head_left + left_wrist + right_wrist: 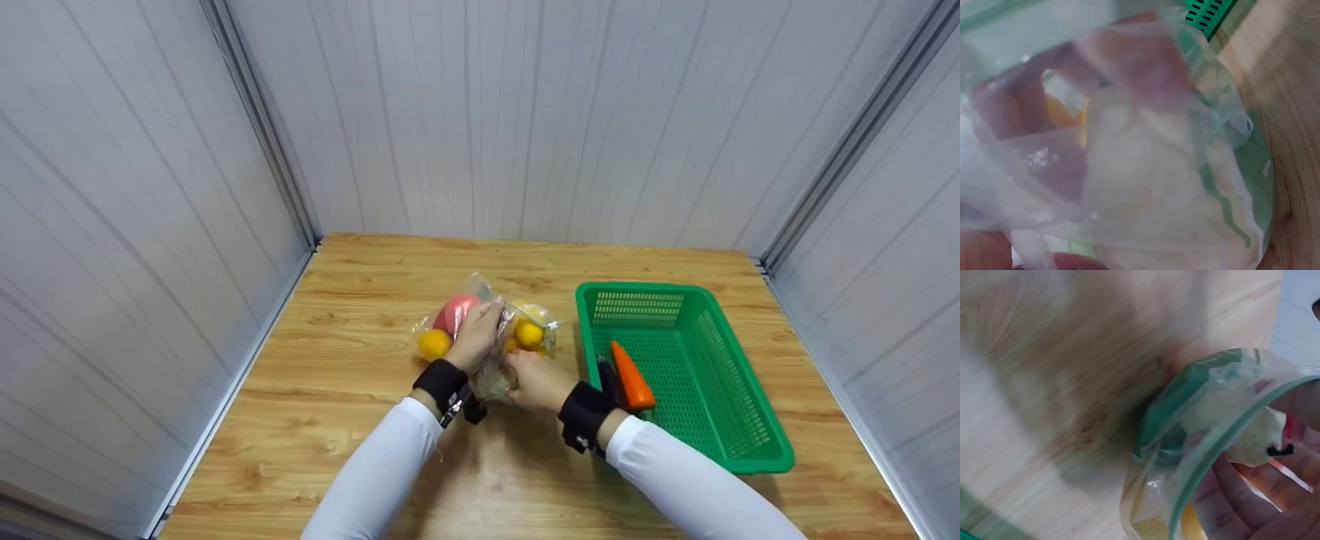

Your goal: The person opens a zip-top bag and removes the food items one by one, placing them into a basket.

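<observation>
My left hand point(478, 335) grips the edge of a clear plastic zip bag point(495, 379). My right hand point(538, 379) reaches into its mouth. In the right wrist view, the right fingers curl about a pale fruit point(1255, 439) with a short dark stem, just inside the green zip strip point(1207, 458). The left wrist view shows a large pale shape point(1145, 185) through the blurred film. Yellow fruit point(529, 333) lies under plastic beside the right hand. A red fruit point(455, 311) and an orange fruit point(433, 344) sit left of the left hand, also beneath clear film.
On the right stands a green basket point(750, 397) with perforated sides. Inside it, a carrot point(632, 377) and a dark, long vegetable point(609, 382) lie along the left wall. Pale panels point(495, 120) enclose the wooden table point(322, 420) at the back and both sides.
</observation>
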A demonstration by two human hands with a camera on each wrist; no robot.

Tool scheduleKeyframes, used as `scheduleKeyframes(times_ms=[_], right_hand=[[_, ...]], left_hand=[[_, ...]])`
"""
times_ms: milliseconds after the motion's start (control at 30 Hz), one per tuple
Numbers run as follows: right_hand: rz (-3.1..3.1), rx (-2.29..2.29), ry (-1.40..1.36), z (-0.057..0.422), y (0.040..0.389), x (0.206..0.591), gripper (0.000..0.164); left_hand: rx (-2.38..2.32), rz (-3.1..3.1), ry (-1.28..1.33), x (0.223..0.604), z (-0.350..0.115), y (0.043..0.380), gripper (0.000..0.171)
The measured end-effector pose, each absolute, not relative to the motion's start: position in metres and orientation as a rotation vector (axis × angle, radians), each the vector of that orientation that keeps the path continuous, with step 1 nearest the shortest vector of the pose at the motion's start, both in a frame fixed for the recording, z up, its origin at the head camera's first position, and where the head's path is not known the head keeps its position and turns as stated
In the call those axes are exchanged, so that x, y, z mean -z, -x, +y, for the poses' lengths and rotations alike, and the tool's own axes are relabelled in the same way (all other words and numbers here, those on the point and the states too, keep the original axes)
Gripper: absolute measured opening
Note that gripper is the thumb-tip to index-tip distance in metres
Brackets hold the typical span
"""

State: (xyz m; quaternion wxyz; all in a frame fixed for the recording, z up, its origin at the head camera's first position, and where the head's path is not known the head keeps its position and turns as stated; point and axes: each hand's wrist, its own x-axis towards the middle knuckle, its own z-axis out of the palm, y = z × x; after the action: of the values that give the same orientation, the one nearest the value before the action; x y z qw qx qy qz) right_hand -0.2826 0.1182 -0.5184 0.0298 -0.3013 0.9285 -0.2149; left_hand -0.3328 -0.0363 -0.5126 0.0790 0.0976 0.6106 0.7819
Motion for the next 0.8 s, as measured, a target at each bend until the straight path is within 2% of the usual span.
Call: scheduleKeyframes(times_ms=[167, 300, 467, 600, 800], right_hand=[[2.879, 0.602, 1.145, 0.119, 0.283, 0.527, 0.035], [2.867, 0.644, 1.251, 0.120, 0.284, 0.531, 0.030], [2.870, 0.709, 1.202, 0.121, 0.283, 0.530, 0.018], [2.856, 0.704, 1.128, 0.121, 0.285, 0.524, 0.020], [2.807, 0.715, 1.197, 0.126, 0.288, 0.514, 0.024]], left_hand=[[-2.320, 1.851, -0.298, 0.511, -0.037, 0.331, 0.048], [-2.317, 1.847, -0.286, 0.512, -0.038, 0.330, 0.048], [-2.333, 1.804, -0.263, 0.513, -0.038, 0.330, 0.048], [-2.336, 1.803, -0.252, 0.513, -0.037, 0.331, 0.049], [-2.324, 1.807, -0.228, 0.513, -0.037, 0.331, 0.048]])
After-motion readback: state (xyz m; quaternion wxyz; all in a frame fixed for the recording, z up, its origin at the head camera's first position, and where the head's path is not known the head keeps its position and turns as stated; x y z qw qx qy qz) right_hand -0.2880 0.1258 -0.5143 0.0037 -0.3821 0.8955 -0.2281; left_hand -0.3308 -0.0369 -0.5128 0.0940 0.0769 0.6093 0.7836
